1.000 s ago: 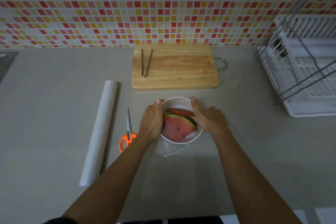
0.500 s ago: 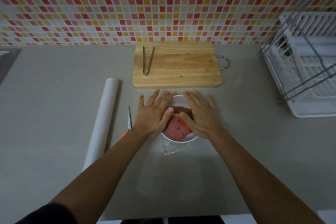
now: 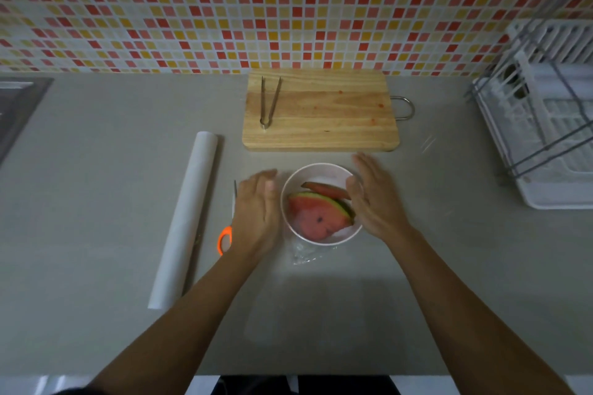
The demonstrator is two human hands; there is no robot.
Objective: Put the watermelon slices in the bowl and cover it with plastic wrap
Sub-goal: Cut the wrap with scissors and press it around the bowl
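A white bowl (image 3: 316, 172) sits on the grey counter in front of the cutting board. Two watermelon slices (image 3: 316, 216) lie inside it, under a clear film of plastic wrap whose crumpled edge (image 3: 305, 255) sticks out at the bowl's near side. My left hand (image 3: 256, 212) is flat against the bowl's left side, fingers together and slightly blurred. My right hand (image 3: 373, 199) rests against the bowl's right rim, fingers extended. Neither hand grips anything.
A wooden cutting board (image 3: 321, 111) with metal tongs (image 3: 269, 102) lies behind the bowl. A plastic wrap roll (image 3: 186, 218) lies to the left, orange-handled scissors (image 3: 226, 237) beside my left hand. A white dish rack (image 3: 545, 115) stands at the right, a sink corner (image 3: 16, 106) at far left.
Both hands lay flat over the top of the bowl half a second ago; now they have slid apart down to its left and right sides, uncovering the slices.
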